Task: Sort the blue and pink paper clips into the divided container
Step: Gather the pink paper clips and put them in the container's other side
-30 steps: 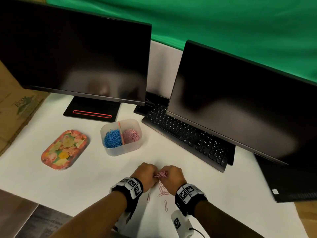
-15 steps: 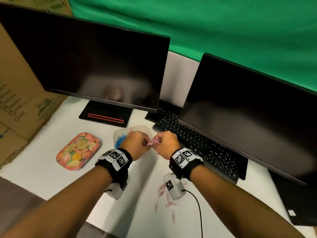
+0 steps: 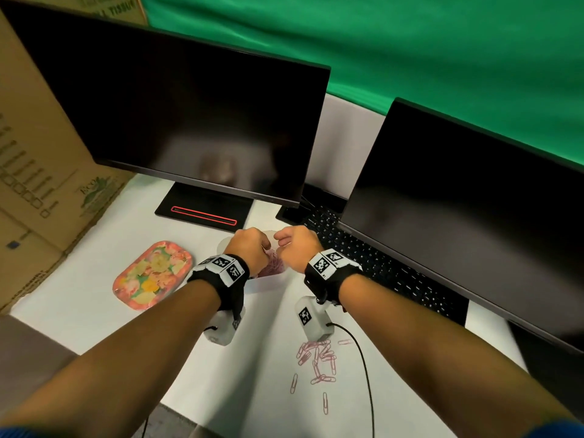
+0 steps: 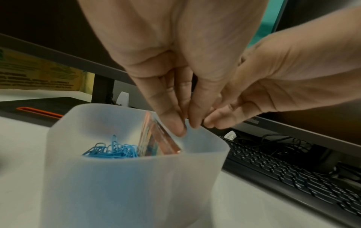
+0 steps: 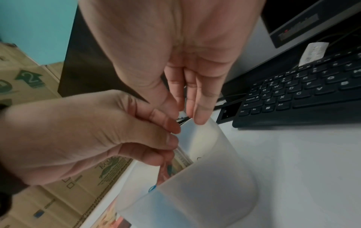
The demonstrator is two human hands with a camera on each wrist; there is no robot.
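White desk (image 3: 94,298), two dark monitors behind. Well short of my hands, a scatter of pink clips (image 3: 316,358) lay unsorted. My left hand (image 3: 249,252) and right hand (image 3: 298,248) met over the divided container (image 4: 117,185), fingertips bunched; whether they held clips I could not tell. Blue clips (image 4: 113,151) filled the left compartment, pink pile (image 3: 272,267) below my hands. Judged mostly done.

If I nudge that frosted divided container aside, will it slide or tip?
The container looks like thin translucent plastic holding only blue clips and pink clips, so it is probably light and slides easily on the smooth white table. Its height suggests a push near the rim might tip it.
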